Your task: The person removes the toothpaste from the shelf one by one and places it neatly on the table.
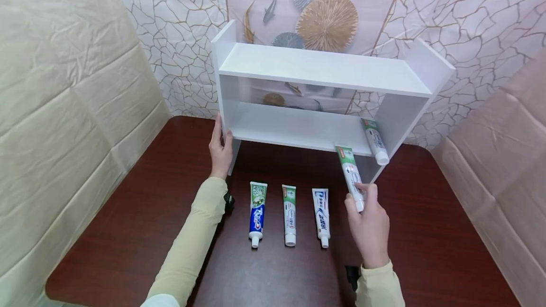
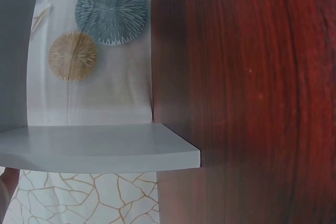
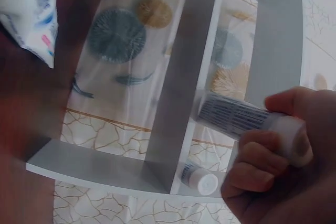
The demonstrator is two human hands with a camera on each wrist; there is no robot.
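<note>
My right hand [image 1: 370, 226] grips the cap end of a green and white toothpaste tube [image 1: 350, 174]. The tube's far end overlaps the front edge of the lower board of a white shelf [image 1: 294, 124]. In the right wrist view, thumb and curled fingers wrap the tube [image 3: 236, 116]. My left hand [image 1: 221, 153] holds the shelf's left side panel, thumb at its front edge and fingers along the outside. Another toothpaste tube [image 1: 375, 142] lies on the lower board by the right panel, cap toward me.
On the dark wooden table [image 1: 128, 212], three toothpaste tubes lie in a row: a blue and green one [image 1: 257, 212], a green and white one [image 1: 289, 214] and a white and blue one [image 1: 322, 216]. The shelf's upper board [image 1: 320, 65] runs above the lower one.
</note>
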